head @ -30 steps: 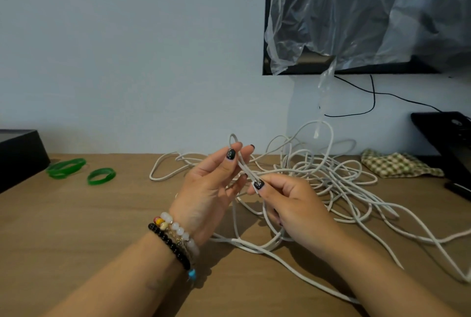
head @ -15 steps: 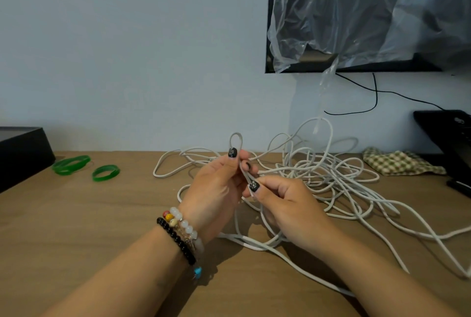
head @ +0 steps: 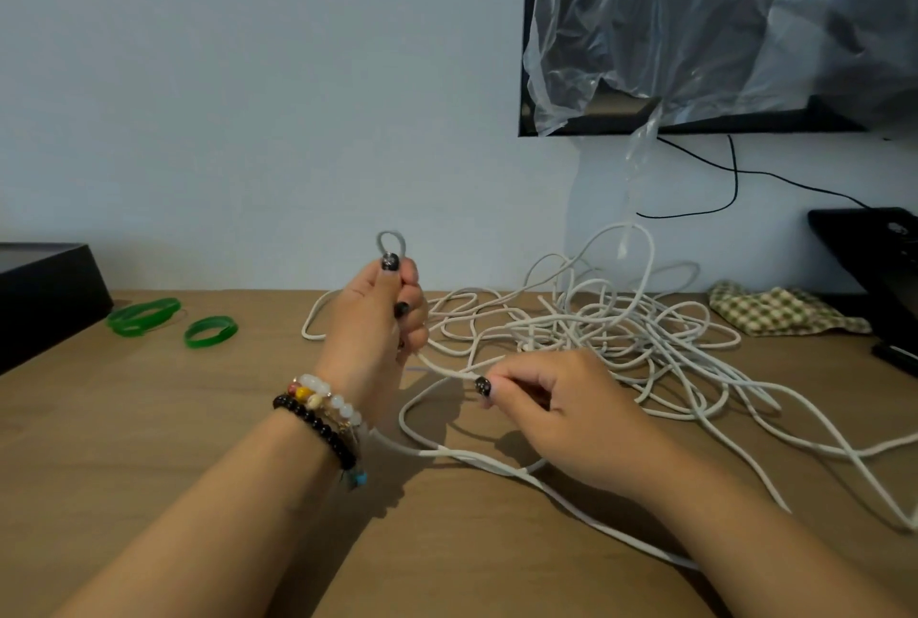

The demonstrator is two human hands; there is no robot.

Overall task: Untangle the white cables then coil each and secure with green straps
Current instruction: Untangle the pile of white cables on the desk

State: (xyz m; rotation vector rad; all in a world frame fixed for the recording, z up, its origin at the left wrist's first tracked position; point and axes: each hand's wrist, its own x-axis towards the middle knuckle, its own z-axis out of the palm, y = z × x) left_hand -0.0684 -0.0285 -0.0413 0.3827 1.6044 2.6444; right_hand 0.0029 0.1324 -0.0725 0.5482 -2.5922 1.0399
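— Looking at the left hand (head: 376, 319): what is held there?

— A small loop of white cable (head: 391, 244) is seen standing up above the fist. The strand is pinched between thumb and curled fingers, with the hand raised off the wooden table (head: 149, 419). Beaded bracelets (head: 320, 411) are worn on that wrist.

— And the right hand (head: 556, 411)?

— It is held lower and nearer, just above the table. A strand of the same cable is pinched between its thumb and forefinger; the other fingers are curled in. The strand is drawn in a line from that pinch up toward the underside of the left fist.

— Where is the rest of the cable found?

— A loose tangle (head: 611, 334) is heaped on the table behind and to the right of the hands, close to the wall, with some loops lifted off the surface. Long strands are trailed from it toward the right edge, and one is run forward under the right forearm.

— The green straps (head: 164, 322)?

— They are laid flat on the table at far left, well apart from the cable, beside a black box (head: 44, 294). One smaller ring is set a little to the right of the larger ones.

— Anything else to be noted?

— A checked cloth (head: 780, 312) is left by the wall at right, and a screen draped in clear plastic (head: 720, 21) is mounted above.
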